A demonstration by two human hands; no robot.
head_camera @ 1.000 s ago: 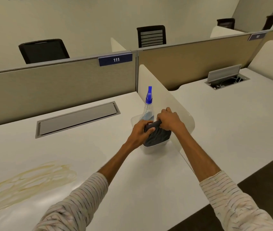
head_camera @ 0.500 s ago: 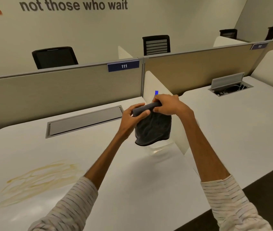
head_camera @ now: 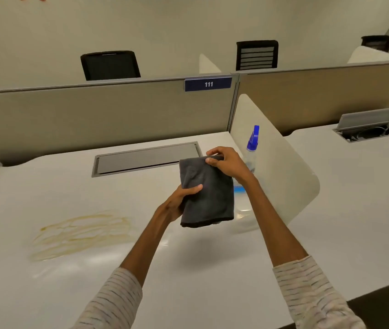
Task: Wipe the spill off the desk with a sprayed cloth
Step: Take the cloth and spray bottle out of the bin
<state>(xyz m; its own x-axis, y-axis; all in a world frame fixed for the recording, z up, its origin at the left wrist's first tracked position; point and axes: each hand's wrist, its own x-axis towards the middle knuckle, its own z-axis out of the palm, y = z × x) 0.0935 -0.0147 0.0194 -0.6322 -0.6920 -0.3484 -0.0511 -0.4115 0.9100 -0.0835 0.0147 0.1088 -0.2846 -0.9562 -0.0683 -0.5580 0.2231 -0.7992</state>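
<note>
I hold a folded dark grey cloth (head_camera: 209,193) in the air above the white desk (head_camera: 188,276). My right hand (head_camera: 228,163) pinches its top edge. My left hand (head_camera: 180,201) grips its left side with the thumb on the front. A yellowish-brown smeared spill (head_camera: 82,233) lies on the desk to the left of my arms. Behind my right wrist a clear spray bottle with a blue nozzle (head_camera: 252,144) stands in a clear plastic container (head_camera: 244,218), partly hidden by the cloth and hand.
A white curved divider (head_camera: 281,167) stands right of the bottle. A closed grey cable hatch (head_camera: 146,159) is set into the desk ahead. Beige partitions (head_camera: 93,117) close off the back, with black chairs beyond. The neighbouring desk has an open cable hatch (head_camera: 370,128).
The cloth came up out of the container beside the bottle and moved left and toward me. My left hand slid from the top edge down to the cloth's left side.
</note>
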